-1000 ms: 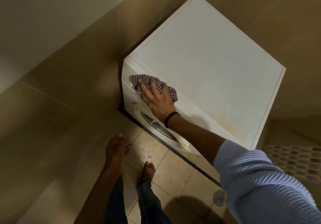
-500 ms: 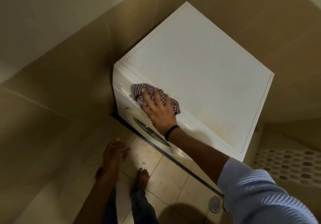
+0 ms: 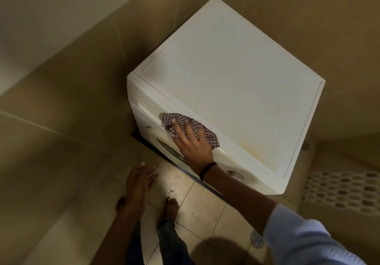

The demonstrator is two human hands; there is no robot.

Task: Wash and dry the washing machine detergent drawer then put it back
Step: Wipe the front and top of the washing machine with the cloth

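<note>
A white front-loading washing machine (image 3: 236, 91) stands in the corner of a beige-tiled room, seen from above. The right hand (image 3: 192, 143) lies flat with fingers spread on a red-and-white checked cloth (image 3: 205, 133), pressing it against the upper front panel of the machine, just below the top edge. The detergent drawer (image 3: 144, 107) sits closed in that front panel at the machine's far left end, its face flush with the panel, just left of the cloth. Below the hand, part of the round door (image 3: 164, 143) is visible, and a control knob (image 3: 234, 174) shows on the panel to the right of the wrist. A dark band (image 3: 207, 170) circles the right wrist, and a light blue sleeve (image 3: 308, 242) covers the upper forearm. The left hand (image 3: 137, 182) hangs free over the floor, open with fingers loosely spread, holding nothing. A bare foot (image 3: 171, 205) stands on the pale floor tiles (image 3: 205, 213), with a dusting of white residue (image 3: 170, 184) just ahead of it. A round metal floor drain (image 3: 256, 237) sits near the right arm.
</note>
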